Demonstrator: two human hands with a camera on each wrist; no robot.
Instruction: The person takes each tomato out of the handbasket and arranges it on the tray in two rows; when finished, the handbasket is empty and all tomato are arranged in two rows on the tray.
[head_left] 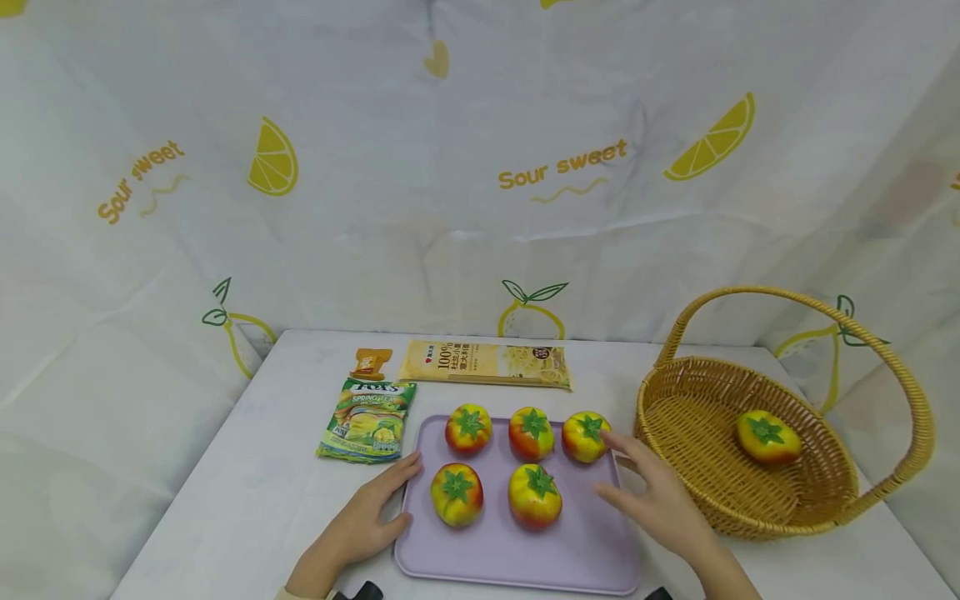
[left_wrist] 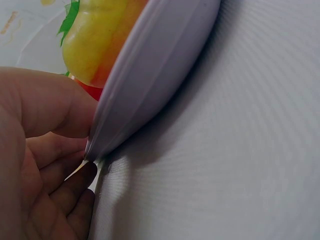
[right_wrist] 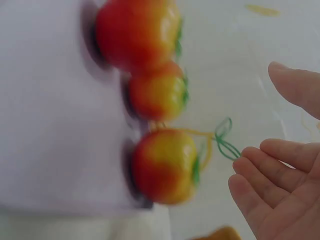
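Note:
A purple tray (head_left: 480,560) holds several red-and-yellow tomatoes with green star-shaped tops, three in the back row and others in front. My left hand (head_left: 365,515) rests against the tray's left edge; in the left wrist view its thumb and fingers (left_wrist: 55,102) touch the rim. Over the tray's right side, my right hand (head_left: 660,497) is spread, its fingertips beside the back-right tomato (head_left: 585,436). In the right wrist view nothing lies between its thumb and fingers (right_wrist: 270,185). Another tomato (head_left: 768,437) lies in the wicker basket (head_left: 697,417).
To the right of the tray stands the basket with its tall arched handle (head_left: 780,292). Behind the tray lie a long yellow pasta packet (head_left: 487,363) and a small orange packet (head_left: 371,363). A green candy bag (head_left: 367,421) is at the back left. White fabric hangs behind the table.

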